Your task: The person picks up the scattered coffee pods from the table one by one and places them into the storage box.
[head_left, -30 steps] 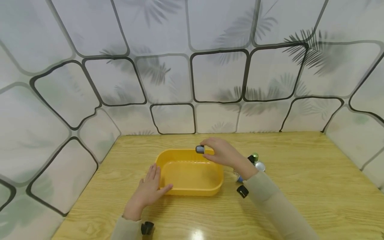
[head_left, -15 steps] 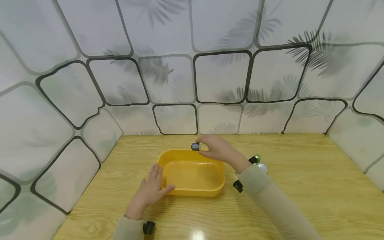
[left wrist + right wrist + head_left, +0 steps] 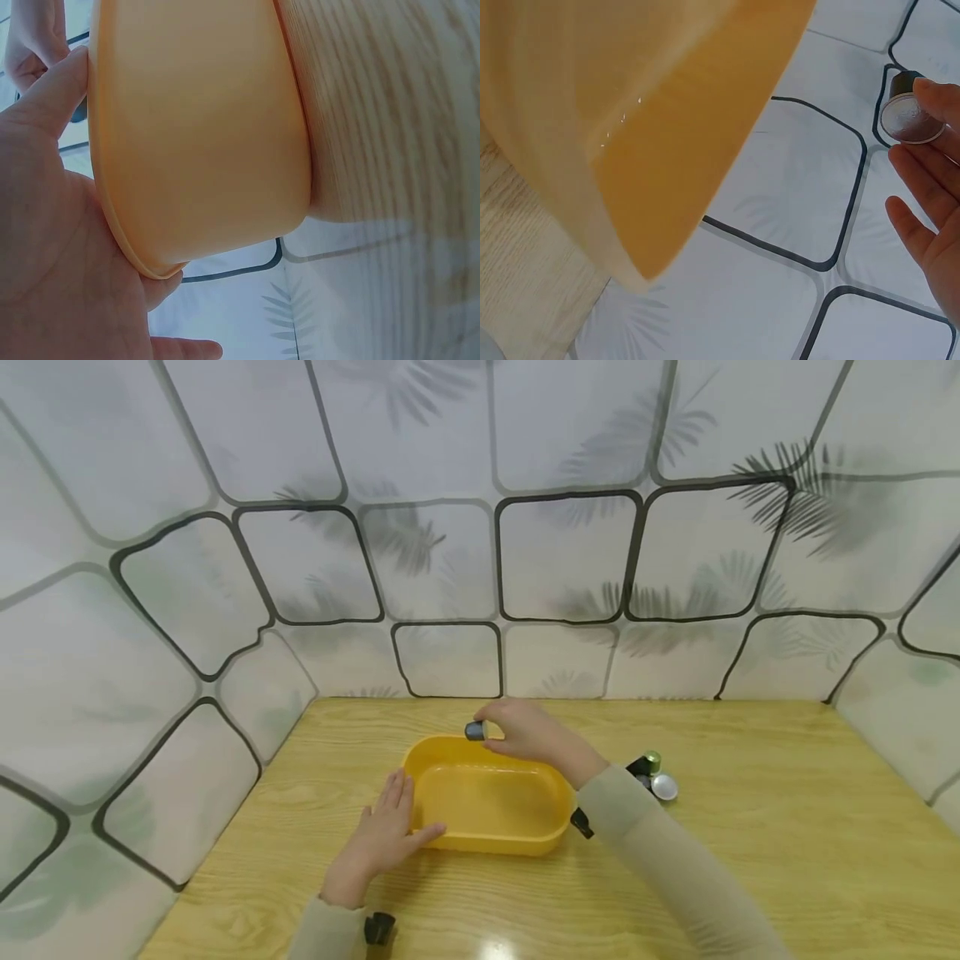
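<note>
My right hand (image 3: 528, 731) pinches a dark grey-blue coffee capsule (image 3: 475, 731) between thumb and fingers, over the far rim of a yellow plastic basin (image 3: 495, 843). The right wrist view shows the capsule's round foil lid (image 3: 913, 121) facing the camera. On the basin's left end rests my left hand (image 3: 381, 835), fingers straight along the rim and thumb lying over the front corner. From the left wrist view, the palm (image 3: 52, 247) lies against the rim, and the basin's outer wall (image 3: 202, 127) stands on the table. No capsule shows inside the basin.
To the right of the basin, a green capsule (image 3: 653, 761) and a silver-lidded capsule (image 3: 664, 787) lie close together, partly hidden by the right forearm. Black pieces (image 3: 379, 929) show near both wrists. A patterned wall (image 3: 442, 660) bounds the wooden table (image 3: 750, 827) at the back.
The right hand has moved left along the far rim with the capsule still pinched. The left hand stays on the basin. The head view has shifted slightly.
</note>
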Demonstrator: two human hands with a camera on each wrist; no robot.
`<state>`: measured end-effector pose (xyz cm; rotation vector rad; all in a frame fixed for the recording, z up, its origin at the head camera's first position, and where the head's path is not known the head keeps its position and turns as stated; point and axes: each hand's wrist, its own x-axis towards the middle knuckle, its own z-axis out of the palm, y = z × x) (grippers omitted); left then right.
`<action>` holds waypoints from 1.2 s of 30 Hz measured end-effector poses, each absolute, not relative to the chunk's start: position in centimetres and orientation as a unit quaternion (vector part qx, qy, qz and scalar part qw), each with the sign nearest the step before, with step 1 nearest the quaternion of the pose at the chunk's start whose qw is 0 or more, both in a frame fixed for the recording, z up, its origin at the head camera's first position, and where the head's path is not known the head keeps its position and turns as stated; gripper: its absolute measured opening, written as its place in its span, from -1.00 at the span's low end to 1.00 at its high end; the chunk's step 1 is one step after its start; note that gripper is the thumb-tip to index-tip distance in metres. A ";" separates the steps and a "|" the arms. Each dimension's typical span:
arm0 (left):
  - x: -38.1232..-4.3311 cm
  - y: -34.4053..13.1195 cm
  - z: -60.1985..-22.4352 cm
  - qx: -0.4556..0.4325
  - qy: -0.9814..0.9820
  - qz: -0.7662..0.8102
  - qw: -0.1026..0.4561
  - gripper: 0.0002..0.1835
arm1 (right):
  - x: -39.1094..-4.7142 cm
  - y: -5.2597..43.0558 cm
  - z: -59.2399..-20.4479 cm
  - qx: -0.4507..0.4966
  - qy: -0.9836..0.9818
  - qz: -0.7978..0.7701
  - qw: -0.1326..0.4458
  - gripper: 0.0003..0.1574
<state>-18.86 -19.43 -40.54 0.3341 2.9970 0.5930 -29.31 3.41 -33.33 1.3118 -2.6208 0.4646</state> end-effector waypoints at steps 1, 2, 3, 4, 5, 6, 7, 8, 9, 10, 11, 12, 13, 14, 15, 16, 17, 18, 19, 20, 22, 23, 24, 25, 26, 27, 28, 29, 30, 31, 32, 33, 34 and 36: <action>-18.8 -19.5 -40.5 0.107 0.975 0.193 0.035 -0.05 | -29.4 3.2 -33.3 0.442 -0.879 0.156 0.083 -0.62; -18.8 -19.5 -40.5 0.106 0.975 0.192 0.036 -0.05 | -29.4 2.9 -33.4 0.443 -0.879 0.157 0.078 -0.61; -18.8 -19.5 -40.5 0.105 0.975 0.193 0.037 -0.05 | -29.5 2.7 -33.4 0.443 -0.880 0.158 0.073 -0.61; -18.8 -19.5 -40.5 0.105 0.975 0.195 0.037 -0.04 | -29.5 2.5 -33.4 0.443 -0.880 0.158 0.068 -0.61; -18.7 -19.5 -40.4 0.107 0.974 0.198 0.035 -0.05 | -29.6 2.3 -33.5 0.442 -0.881 0.157 0.064 -0.60; -18.7 -19.5 -40.4 0.109 0.973 0.199 0.034 -0.04 | -29.7 2.1 -33.5 0.441 -0.882 0.153 0.062 -0.60; -18.7 -19.4 -40.4 0.110 0.973 0.200 0.033 -0.04 | -29.7 1.9 -33.5 0.439 -0.884 0.149 0.059 -0.60; -18.7 -19.4 -40.4 0.111 0.973 0.200 0.032 -0.04 | -29.8 1.7 -33.5 0.438 -0.886 0.144 0.056 -0.60; -18.7 -19.4 -40.4 0.112 0.973 0.202 0.032 -0.04 | -29.9 1.5 -33.5 0.438 -0.887 0.139 0.054 -0.61; -18.7 -19.5 -40.4 0.112 0.973 0.201 0.032 -0.04 | -30.0 1.3 -33.6 0.437 -0.888 0.132 0.053 -0.62; -18.6 -19.5 -40.3 0.113 0.972 0.203 0.031 -0.05 | -30.1 1.1 -33.6 0.438 -0.889 0.126 0.051 -0.63; -18.6 -19.5 -40.3 0.111 0.973 0.201 0.031 -0.05 | -30.2 0.9 -33.6 0.438 -0.889 0.121 0.048 -0.64; -18.6 -19.5 -40.3 0.110 0.973 0.200 0.031 -0.05 | -30.3 0.7 -33.6 0.440 -0.889 0.116 0.047 -0.65; -18.6 -19.5 -40.3 0.110 0.973 0.202 0.030 -0.05 | -30.3 0.5 -33.7 0.441 -0.889 0.114 0.045 -0.66; -18.6 -19.5 -40.3 0.110 0.973 0.202 0.029 -0.05 | -30.4 0.3 -33.7 0.441 -0.890 0.111 0.042 -0.67; -18.6 -19.5 -40.3 0.111 0.973 0.203 0.028 -0.06 | -30.5 0.1 -33.8 0.440 -0.891 0.107 0.040 -0.67; -18.6 -19.5 -40.2 0.112 0.972 0.205 0.027 -0.06 | -30.5 0.0 -33.8 0.438 -0.892 0.105 0.037 -0.67; -18.7 -19.5 -40.2 0.111 0.972 0.204 0.028 -0.05 | -30.6 -0.2 -33.9 0.437 -0.893 0.102 0.036 -0.67; -18.7 -19.5 -40.3 0.112 0.972 0.204 0.029 -0.05 | -30.6 -0.3 -33.9 0.436 -0.894 0.097 0.035 -0.68; -18.7 -19.5 -40.3 0.112 0.972 0.204 0.029 -0.05 | -30.7 -0.5 -34.0 0.436 -0.894 0.094 0.034 -0.68; -18.7 -19.5 -40.3 0.110 0.973 0.201 0.032 -0.04 | -30.8 -0.8 -34.2 0.441 -0.893 0.086 0.034 -0.69; -18.7 -19.5 -40.3 0.108 0.973 0.200 0.033 -0.04 | -30.8 -0.9 -34.2 0.444 -0.891 0.084 0.035 -0.70; -18.8 -19.5 -40.4 0.106 0.974 0.198 0.034 -0.04 | -30.9 -1.1 -34.3 0.448 -0.890 0.082 0.037 -0.70; -18.7 -19.5 -40.4 0.105 0.974 0.199 0.035 -0.03 | -30.9 -1.2 -34.4 0.451 -0.888 0.078 0.039 -0.71; -18.7 -19.5 -40.4 0.104 0.974 0.198 0.035 -0.03 | -31.0 -1.3 -34.4 0.455 -0.886 0.078 0.041 -0.71; -18.8 -19.5 -40.4 0.103 0.974 0.199 0.035 -0.03 | -31.0 -1.5 -34.5 0.456 -0.886 0.078 0.040 -0.71; -18.8 -19.5 -40.4 0.103 0.974 0.201 0.035 -0.03 | -31.0 -1.6 -34.5 0.456 -0.886 0.078 0.038 -0.71; -18.8 -19.5 -40.5 0.103 0.974 0.200 0.035 -0.03 | -31.1 -1.7 -34.6 0.456 -0.886 0.077 0.035 -0.71; -18.8 -19.5 -40.5 0.104 0.974 0.200 0.034 -0.03 | -31.1 -1.8 -34.7 0.455 -0.887 0.077 0.032 -0.70; -18.8 -19.5 -40.5 0.106 0.973 0.201 0.033 -0.03 | -31.2 -1.9 -34.8 0.452 -0.888 0.077 0.028 -0.70; -18.8 -19.5 -40.5 0.107 0.973 0.200 0.031 -0.03 | -31.2 -2.1 -34.9 0.450 -0.889 0.078 0.023 -0.70; -18.8 -19.5 -40.5 0.109 0.973 0.199 0.030 -0.03 | -31.3 -2.2 -35.0 0.449 -0.890 0.078 0.018 -0.69; -18.8 -19.5 -40.4 0.110 0.973 0.199 0.029 -0.03 | -31.3 -2.3 -35.1 0.449 -0.890 0.081 0.015 -0.70; -18.7 -19.5 -40.4 0.112 0.973 0.198 0.028 -0.04 | -31.4 -2.5 -35.4 0.448 -0.890 0.084 0.009 -0.70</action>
